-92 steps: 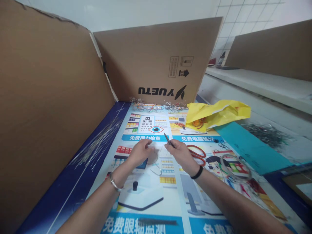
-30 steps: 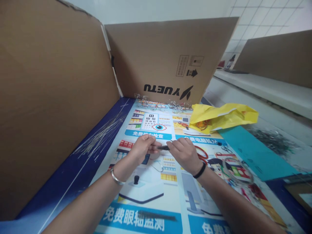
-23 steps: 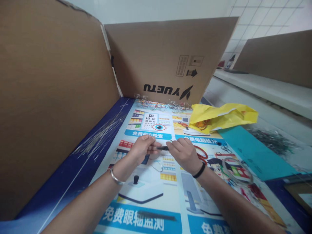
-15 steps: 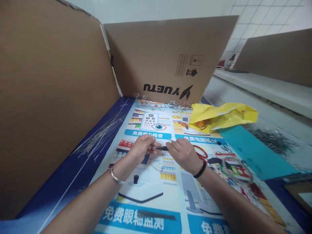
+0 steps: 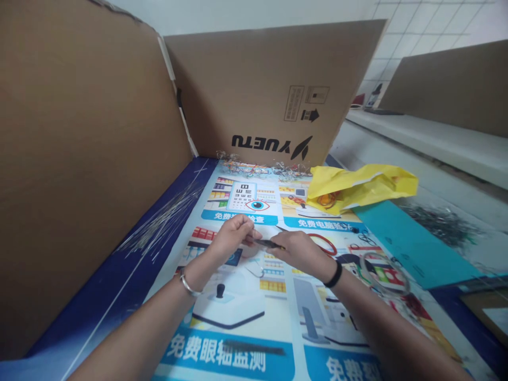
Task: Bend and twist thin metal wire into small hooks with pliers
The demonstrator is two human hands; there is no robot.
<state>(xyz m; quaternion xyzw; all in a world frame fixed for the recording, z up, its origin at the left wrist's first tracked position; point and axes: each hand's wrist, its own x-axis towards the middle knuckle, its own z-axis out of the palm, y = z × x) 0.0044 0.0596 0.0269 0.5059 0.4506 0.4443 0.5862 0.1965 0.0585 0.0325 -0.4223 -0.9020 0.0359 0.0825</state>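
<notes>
My left hand [image 5: 234, 235] is closed in a pinch above a printed poster [image 5: 238, 317] that covers the table. What its fingertips hold is too small to make out. My right hand [image 5: 299, 251] is closed round a thin dark tool [image 5: 266, 243] whose tip points left and meets the left fingertips. A small bent wire hook [image 5: 257, 272] lies on the poster just below the hands. A silver bangle sits on my left wrist, a black band on my right.
Cardboard panels [image 5: 79, 148] wall off the left and back. Thin metal wires [image 5: 159, 222] lie fanned at the left. A yellow bag [image 5: 357, 185], red rubber bands [image 5: 322, 243] and a clear ring [image 5: 383, 270] lie to the right. Tangled wire bits [image 5: 257, 168] line the back.
Earlier the tool's tip pointed up and away; it has since turned left to meet the left fingertips. In the last half second my right hand lowered slightly.
</notes>
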